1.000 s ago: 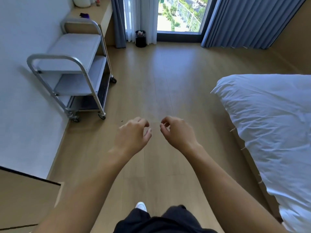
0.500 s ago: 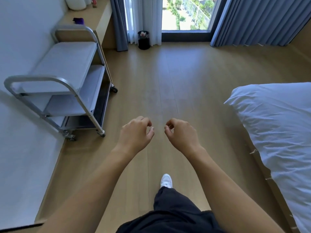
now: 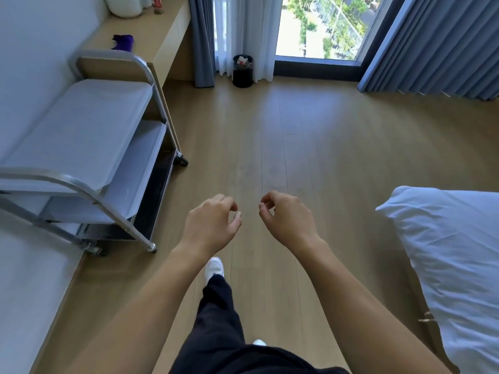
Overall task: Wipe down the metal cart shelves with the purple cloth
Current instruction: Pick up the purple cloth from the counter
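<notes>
A metal cart (image 3: 81,125) with three shelves and tubular handles stands against the left wall. Beyond its far handle, a crumpled purple cloth (image 3: 123,41) lies on a wooden desk (image 3: 162,31). My left hand (image 3: 212,224) and my right hand (image 3: 286,218) hang side by side over the floor, to the right of the cart's near end. Both hold nothing, with the fingers loosely curled and apart. The cart's bottom shelf is mostly hidden under the upper two.
A bed with a white duvet (image 3: 453,260) fills the right side. A small black bin (image 3: 243,71) stands by the window between blue curtains (image 3: 437,44). A white container (image 3: 124,5) and a bottle sit at the desk's far end. Wooden floor runs between cart and bed.
I have walked forward: the cart is closer and larger at the left, the bed has slid lower right, and the cloth on the desk shows more plainly. My hands keep their pose.
</notes>
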A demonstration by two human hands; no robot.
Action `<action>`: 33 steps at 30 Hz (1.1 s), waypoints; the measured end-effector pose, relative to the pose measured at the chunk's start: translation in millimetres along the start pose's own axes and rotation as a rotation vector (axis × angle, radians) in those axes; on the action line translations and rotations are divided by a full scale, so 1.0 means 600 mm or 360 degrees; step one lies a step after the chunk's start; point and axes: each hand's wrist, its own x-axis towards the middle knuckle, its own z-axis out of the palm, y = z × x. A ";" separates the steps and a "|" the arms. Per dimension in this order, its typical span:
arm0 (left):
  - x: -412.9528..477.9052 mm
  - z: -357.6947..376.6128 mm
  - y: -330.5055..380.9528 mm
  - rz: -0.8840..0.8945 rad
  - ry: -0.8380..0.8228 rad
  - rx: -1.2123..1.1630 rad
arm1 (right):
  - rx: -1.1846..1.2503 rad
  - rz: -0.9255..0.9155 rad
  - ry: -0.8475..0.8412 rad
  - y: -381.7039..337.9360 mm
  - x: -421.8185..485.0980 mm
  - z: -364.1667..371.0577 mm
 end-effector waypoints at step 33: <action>1.109 -0.002 -0.213 -0.0130 -0.0043 -0.0014 | -0.0002 -0.0020 -0.0068 0.001 1.148 -0.032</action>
